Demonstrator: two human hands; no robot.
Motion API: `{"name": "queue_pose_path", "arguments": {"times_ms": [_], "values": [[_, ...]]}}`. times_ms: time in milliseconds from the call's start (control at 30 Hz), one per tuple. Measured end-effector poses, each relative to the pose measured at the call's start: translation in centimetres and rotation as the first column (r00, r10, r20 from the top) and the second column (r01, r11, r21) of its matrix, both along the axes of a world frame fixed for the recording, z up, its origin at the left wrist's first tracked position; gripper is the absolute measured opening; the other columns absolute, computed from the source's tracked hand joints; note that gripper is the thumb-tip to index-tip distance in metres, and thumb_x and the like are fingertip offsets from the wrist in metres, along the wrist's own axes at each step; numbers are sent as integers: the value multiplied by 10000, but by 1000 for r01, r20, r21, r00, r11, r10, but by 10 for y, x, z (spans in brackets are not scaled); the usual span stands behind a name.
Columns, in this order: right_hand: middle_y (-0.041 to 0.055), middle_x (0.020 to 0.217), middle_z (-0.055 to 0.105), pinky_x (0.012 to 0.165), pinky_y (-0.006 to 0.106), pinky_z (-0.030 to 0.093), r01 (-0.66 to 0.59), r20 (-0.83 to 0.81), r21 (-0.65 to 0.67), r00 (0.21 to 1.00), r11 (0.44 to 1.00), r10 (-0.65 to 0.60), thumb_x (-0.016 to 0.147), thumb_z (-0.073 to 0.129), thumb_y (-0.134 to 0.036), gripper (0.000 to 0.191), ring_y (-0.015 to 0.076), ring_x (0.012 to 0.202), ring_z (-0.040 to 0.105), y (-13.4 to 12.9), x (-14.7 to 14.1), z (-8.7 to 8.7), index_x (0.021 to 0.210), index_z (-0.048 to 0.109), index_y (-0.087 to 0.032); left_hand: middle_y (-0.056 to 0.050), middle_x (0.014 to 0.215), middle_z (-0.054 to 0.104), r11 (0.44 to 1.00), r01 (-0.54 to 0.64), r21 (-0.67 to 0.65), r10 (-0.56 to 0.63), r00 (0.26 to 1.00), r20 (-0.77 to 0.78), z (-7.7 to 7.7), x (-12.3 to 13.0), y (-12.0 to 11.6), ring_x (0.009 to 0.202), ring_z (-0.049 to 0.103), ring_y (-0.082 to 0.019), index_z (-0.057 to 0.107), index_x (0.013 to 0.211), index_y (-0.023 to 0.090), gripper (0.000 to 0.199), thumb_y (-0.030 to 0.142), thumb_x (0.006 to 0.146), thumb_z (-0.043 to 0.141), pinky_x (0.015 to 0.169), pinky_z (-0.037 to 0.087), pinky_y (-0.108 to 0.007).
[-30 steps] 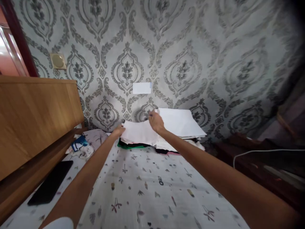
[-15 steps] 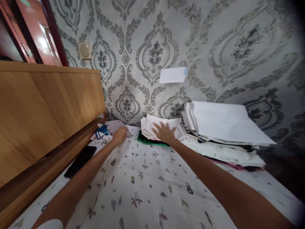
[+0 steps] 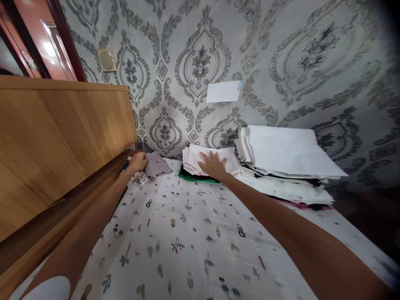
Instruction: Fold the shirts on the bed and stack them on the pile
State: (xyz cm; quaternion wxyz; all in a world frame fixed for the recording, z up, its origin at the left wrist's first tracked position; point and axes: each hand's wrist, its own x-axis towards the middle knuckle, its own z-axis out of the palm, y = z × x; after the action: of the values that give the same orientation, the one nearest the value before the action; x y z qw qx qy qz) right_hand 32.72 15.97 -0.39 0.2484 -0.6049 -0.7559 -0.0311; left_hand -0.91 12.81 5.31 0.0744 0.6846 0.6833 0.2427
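Observation:
My right hand lies flat with spread fingers on a small stack of folded white cloths. Beneath them in the same stack are a black layer and a green folded cloth. Farther left, my left hand is closed over a loose pile of small garments; whatever is in its fingers is hidden. A lilac cloth lies crumpled right beside that hand. Under the wrist, a patterned white garment shows, with a sliver of blue fabric at the hand's left.
A taller stack of folded clothes, topped by a large white folded piece, stands at the right. The wooden headboard-like panel borders the left. A printed sheet covers the bed against the patterned wall.
My left hand has moved left, from the lilac cloth to the pile's left part. My right hand stays on the white cloths. The view has shifted slightly.

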Motion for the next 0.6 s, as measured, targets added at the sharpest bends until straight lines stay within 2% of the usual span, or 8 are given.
{"name": "queue_pose_path", "arguments": {"times_ms": [133,167,233,300,333,400,467,600], "values": [[181,1619,282,1168,590,211,-341,-107,131,929,931,355,928,523,-541,695,357,1490,237,-60,-36,6,1512,392,-189,-16,842,688,973,188,133,-212,958,192,34,38,-44,779,636,-152,672,894,167,182,276,889,527,690,492,-228],[178,1601,324,1162,535,276,-438,-194,151,866,886,461,915,533,-559,718,335,1468,296,-80,-45,7,1509,391,-183,-19,848,680,910,376,176,-413,865,286,36,52,-61,781,627,-150,662,878,163,156,280,872,559,706,491,-232],[153,1477,506,1089,481,398,-521,-420,195,721,831,551,937,487,-535,603,312,1346,469,-120,-56,7,1434,484,-194,-35,889,682,673,731,116,-708,590,389,34,76,-93,826,630,-160,662,883,166,176,332,865,607,767,501,-260],[112,1281,660,999,456,474,-559,-622,152,587,815,518,932,494,-512,474,302,1172,598,-158,-51,6,1280,624,-218,-76,968,698,490,871,40,-774,413,481,25,86,-111,894,647,-184,666,894,159,251,393,898,577,826,511,-294],[103,1208,696,982,453,485,-574,-700,95,542,813,464,903,539,-520,442,308,1127,622,-176,-43,3,1203,673,-224,-93,986,705,484,875,1,-755,417,507,19,84,-112,908,658,-193,666,908,154,286,412,918,542,838,517,-307],[108,1162,719,973,457,495,-549,-834,-64,488,833,257,815,645,-554,459,336,1136,624,-212,-18,-5,1133,717,-230,-97,991,716,675,733,-84,-628,631,456,8,66,-99,912,675,-199,661,933,161,304,414,933,494,839,528,-311],[121,1142,735,960,489,508,-450,-893,-310,439,838,-95,723,728,-587,556,366,1128,636,-250,13,-19,1158,719,-240,-60,1012,718,942,317,-112,-290,935,206,-1,37,-75,960,673,-199,661,934,198,214,372,881,549,846,525,-291],[120,1187,725,949,576,526,-400,-818,-572,220,716,-531,639,737,-643,777,434,1171,624,-318,65,-58,1346,623,-341,-126,1036,699,996,-27,-88,33,997,70,-24,-15,-34,1042,641,-319,651,945,169,314,277,659,728,864,510,-391]]}}
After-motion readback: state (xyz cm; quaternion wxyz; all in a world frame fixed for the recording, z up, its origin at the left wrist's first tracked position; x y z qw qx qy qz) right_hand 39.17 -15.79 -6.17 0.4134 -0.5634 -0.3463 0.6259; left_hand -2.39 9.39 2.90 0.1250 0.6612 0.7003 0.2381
